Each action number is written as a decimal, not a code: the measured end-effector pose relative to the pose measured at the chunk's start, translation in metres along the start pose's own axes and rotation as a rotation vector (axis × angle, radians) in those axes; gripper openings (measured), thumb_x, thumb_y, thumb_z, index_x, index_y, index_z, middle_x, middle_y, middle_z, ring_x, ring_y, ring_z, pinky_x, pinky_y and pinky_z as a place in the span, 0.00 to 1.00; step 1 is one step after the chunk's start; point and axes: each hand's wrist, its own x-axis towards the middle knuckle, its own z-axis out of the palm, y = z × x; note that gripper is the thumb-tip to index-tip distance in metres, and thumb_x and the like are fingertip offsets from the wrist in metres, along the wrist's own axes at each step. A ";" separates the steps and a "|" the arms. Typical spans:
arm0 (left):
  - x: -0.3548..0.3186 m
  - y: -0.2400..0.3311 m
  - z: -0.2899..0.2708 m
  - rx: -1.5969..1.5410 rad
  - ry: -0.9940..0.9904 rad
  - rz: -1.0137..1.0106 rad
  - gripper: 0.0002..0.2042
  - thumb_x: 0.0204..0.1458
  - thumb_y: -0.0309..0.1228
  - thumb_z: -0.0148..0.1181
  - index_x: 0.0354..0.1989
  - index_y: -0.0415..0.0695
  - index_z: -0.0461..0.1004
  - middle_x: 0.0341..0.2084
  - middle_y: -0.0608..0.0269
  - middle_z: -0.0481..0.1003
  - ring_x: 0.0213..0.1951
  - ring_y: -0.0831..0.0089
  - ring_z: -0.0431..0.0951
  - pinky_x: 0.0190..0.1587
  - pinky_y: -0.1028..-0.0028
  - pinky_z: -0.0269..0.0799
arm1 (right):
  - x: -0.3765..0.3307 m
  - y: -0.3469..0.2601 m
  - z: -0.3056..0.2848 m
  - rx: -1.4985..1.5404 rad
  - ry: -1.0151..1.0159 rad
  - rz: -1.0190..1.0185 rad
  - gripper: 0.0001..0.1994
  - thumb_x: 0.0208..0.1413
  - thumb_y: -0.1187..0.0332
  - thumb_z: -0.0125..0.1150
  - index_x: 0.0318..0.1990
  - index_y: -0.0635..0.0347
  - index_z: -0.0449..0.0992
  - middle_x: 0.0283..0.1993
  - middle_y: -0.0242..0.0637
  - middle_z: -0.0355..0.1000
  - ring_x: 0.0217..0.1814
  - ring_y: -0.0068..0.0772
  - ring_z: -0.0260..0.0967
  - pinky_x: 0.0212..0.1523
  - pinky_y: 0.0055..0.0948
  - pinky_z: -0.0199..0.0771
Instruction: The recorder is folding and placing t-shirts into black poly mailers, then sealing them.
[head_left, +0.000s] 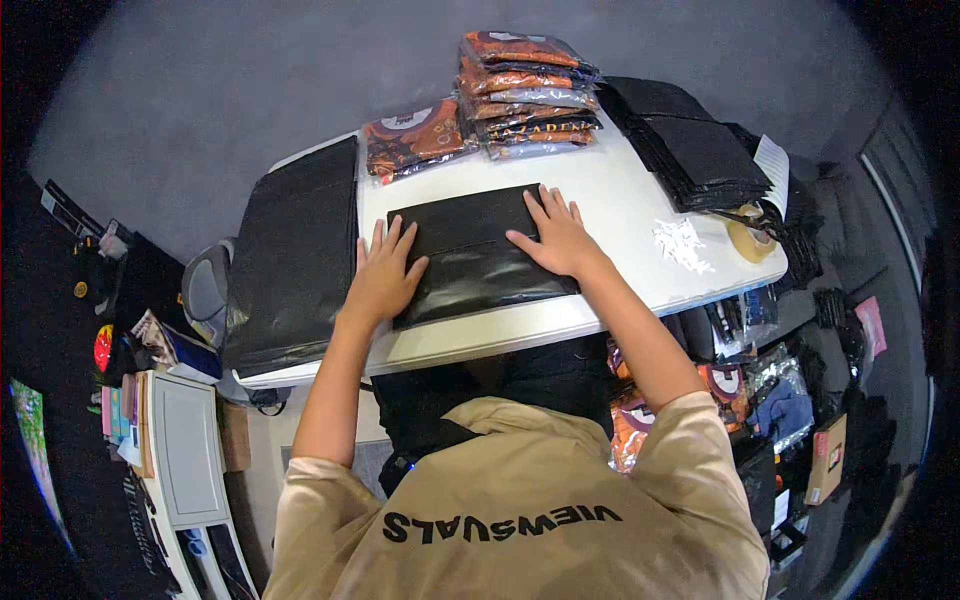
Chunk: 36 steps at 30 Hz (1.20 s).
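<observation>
Black bag [462, 265] lies flat on white table [622, 235]. Left hand [385, 275], fingers spread wide, overlaps its left edge; right hand [560, 240], likewise splayed, overlaps its right edge, thumb over the bag.

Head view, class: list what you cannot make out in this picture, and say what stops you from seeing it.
All in the head view:
- Inside of the black plastic package: its opaque surface hides any contents.
- Palms of the left hand and right hand: hidden beneath the hands' own backs.
- Number of white slips: too small and jumbled to count.
- Multicoloured panel at far left: blurred and stretched near the fisheye rim.
</observation>
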 end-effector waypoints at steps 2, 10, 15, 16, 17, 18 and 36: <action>-0.020 0.009 -0.010 -0.068 0.021 0.030 0.35 0.65 0.51 0.55 0.77 0.46 0.58 0.78 0.49 0.53 0.79 0.44 0.43 0.77 0.42 0.39 | -0.021 0.003 -0.009 0.206 0.060 -0.104 0.38 0.65 0.42 0.55 0.76 0.54 0.59 0.81 0.50 0.50 0.83 0.58 0.46 0.80 0.52 0.46; -0.053 0.030 -0.034 -0.148 -0.063 0.164 0.34 0.62 0.46 0.60 0.74 0.45 0.62 0.75 0.51 0.58 0.78 0.50 0.50 0.79 0.48 0.40 | -0.097 0.007 -0.047 0.511 0.235 -0.020 0.19 0.57 0.65 0.71 0.55 0.60 0.80 0.58 0.47 0.75 0.56 0.47 0.77 0.58 0.39 0.77; -0.049 0.020 -0.041 -0.259 0.199 0.144 0.19 0.57 0.34 0.65 0.54 0.37 0.79 0.51 0.46 0.80 0.55 0.50 0.77 0.62 0.57 0.69 | -0.084 0.023 -0.044 0.539 0.213 0.178 0.14 0.58 0.61 0.71 0.37 0.66 0.84 0.28 0.42 0.79 0.30 0.38 0.78 0.36 0.35 0.77; -0.048 0.021 -0.040 -0.258 0.196 0.145 0.19 0.57 0.34 0.65 0.54 0.37 0.79 0.51 0.46 0.80 0.55 0.50 0.77 0.62 0.57 0.69 | -0.080 0.021 -0.047 0.542 0.213 0.181 0.14 0.58 0.61 0.71 0.37 0.66 0.84 0.28 0.42 0.79 0.30 0.38 0.78 0.36 0.35 0.77; -0.048 0.022 -0.040 -0.300 0.216 -0.027 0.16 0.57 0.34 0.65 0.50 0.37 0.80 0.45 0.46 0.81 0.49 0.49 0.80 0.56 0.57 0.73 | -0.075 0.019 -0.049 0.479 0.153 0.251 0.15 0.58 0.58 0.70 0.37 0.65 0.84 0.29 0.43 0.80 0.30 0.40 0.78 0.37 0.35 0.77; -0.048 0.022 -0.041 -0.339 0.239 -0.203 0.14 0.57 0.35 0.65 0.45 0.36 0.82 0.39 0.45 0.82 0.43 0.48 0.82 0.51 0.57 0.76 | -0.071 0.014 -0.053 0.415 0.092 0.317 0.17 0.59 0.56 0.69 0.36 0.65 0.85 0.29 0.45 0.80 0.30 0.42 0.78 0.37 0.36 0.77; -0.024 -0.002 -0.020 -0.318 -0.025 -0.420 0.17 0.59 0.38 0.61 0.38 0.32 0.82 0.34 0.36 0.82 0.43 0.42 0.84 0.49 0.56 0.78 | -0.046 0.040 -0.034 0.370 0.012 0.223 0.14 0.63 0.58 0.62 0.42 0.61 0.85 0.41 0.54 0.82 0.47 0.56 0.80 0.51 0.46 0.78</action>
